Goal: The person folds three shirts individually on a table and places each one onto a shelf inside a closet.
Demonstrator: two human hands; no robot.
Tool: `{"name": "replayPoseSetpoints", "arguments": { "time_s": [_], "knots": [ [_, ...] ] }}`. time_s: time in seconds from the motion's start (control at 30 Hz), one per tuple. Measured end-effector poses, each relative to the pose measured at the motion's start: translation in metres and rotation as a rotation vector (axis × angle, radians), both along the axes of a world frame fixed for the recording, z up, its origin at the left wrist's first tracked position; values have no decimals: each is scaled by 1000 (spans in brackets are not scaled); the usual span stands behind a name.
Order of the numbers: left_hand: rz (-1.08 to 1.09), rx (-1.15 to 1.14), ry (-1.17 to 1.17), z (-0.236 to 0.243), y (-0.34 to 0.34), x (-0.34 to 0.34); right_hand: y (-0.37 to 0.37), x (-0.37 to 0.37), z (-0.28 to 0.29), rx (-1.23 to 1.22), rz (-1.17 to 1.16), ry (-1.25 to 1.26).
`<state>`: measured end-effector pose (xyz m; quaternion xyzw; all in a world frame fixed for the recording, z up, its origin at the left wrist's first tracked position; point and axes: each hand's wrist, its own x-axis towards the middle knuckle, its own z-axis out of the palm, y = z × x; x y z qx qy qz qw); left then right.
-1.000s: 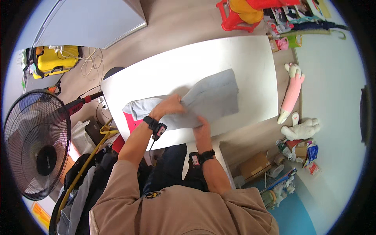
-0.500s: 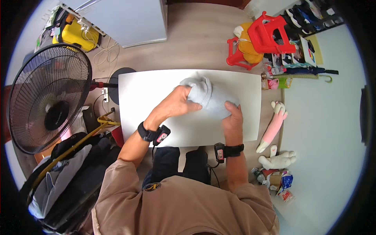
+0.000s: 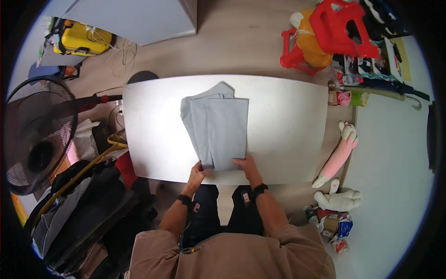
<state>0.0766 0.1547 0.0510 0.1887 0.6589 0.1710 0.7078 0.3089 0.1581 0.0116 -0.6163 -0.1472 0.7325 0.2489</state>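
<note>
A grey folded garment (image 3: 220, 130) lies on the white table (image 3: 288, 135), slightly left of the table's middle. Its layers are stacked unevenly, and a further layer sticks out at the far and left sides. I cannot tell its kind from the folds. At its near left corner, my left hand (image 3: 198, 173) pinches the cloth between thumb and fingers. The near right corner is gripped by my right hand (image 3: 247, 168), thumb on top and fingers partly hidden. Both wrists wear black straps with small devices.
A black standing fan (image 3: 42, 139) is left of the table, above dark clothes (image 3: 93, 204) on a yellow-framed rack. Red stools (image 3: 341, 30) stand at the far right. Plush toys (image 3: 338, 156) lie along the right wall, and a yellow case (image 3: 83, 39) sits at the far left.
The garment was a bunched bundle held between my hands; now it lies flat and folded on the table. Both hands have come nearer to me. The view has shifted.
</note>
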Motion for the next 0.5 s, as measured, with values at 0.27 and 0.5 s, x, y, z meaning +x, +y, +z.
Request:
{"name": "replayPoseSetpoints", "arguments": {
  "time_s": [0.27, 0.5],
  "knots": [
    [64, 115, 220, 3, 36, 22, 1, 16, -4, 28, -45, 64],
    [234, 177, 283, -4, 94, 43, 39, 5, 0, 59, -275, 55]
  ]
}}
